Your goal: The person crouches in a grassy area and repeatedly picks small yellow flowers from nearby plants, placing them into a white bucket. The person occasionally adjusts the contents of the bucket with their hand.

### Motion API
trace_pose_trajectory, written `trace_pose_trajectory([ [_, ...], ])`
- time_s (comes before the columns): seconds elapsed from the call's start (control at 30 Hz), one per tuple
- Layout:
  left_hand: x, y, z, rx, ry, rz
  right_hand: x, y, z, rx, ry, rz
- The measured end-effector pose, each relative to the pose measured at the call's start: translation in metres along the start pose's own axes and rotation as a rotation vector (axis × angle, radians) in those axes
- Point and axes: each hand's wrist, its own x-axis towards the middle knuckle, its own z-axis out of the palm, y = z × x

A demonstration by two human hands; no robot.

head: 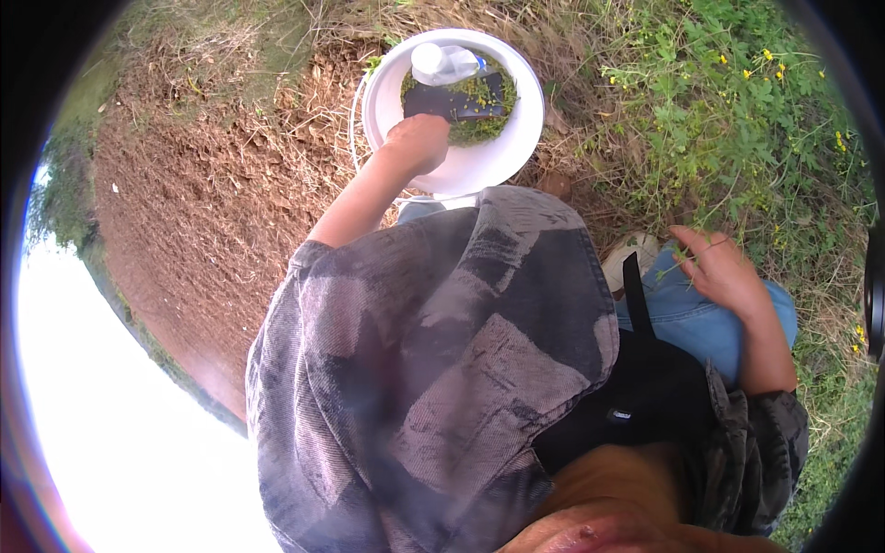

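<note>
My left hand [419, 140] reaches over the near-left rim of a white plastic bucket [508, 155], knuckles up and fingers curled down out of sight. Beside its fingers lies a dark flat rectangular object [432, 101] with small yellow-green flower heads scattered on it. Picked yellow-green plant heads [477, 131] cover the bucket's bottom around it. A clear plastic bottle [456, 63] with a white cap lies at the far side inside. To the right, my right hand [722, 273] is above my jeans-clad knee. Thin green stems cross its bent thumb and fingers; whether it grips them is unclear.
Leafy green plants with yellow flowers [733, 110] grow at the right. Brown tilled soil [187, 207] stretches along the left, with dry grass [567, 41] behind the bucket. The bucket's wire handle [354, 124] hangs at its left. A black strap [637, 297] hangs by my leg.
</note>
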Motion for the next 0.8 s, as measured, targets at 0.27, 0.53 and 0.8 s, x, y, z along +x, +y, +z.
trace_pose_trajectory([
  [0.27, -0.074, -0.026, -0.015, 0.04, 1.237, 0.063, -0.001, -0.002, 0.007, 0.012, -0.015, 0.022],
  [0.53, -0.09, -0.031, -0.048, -1.317, 0.198, 0.012, -0.054, -0.018, -0.027, -0.113, 0.074, 0.011],
  [0.8, -0.114, -0.07, -0.006, -1.999, 0.394, 0.076, -0.131, -0.044, -0.021, -0.132, 0.263, -0.072],
])
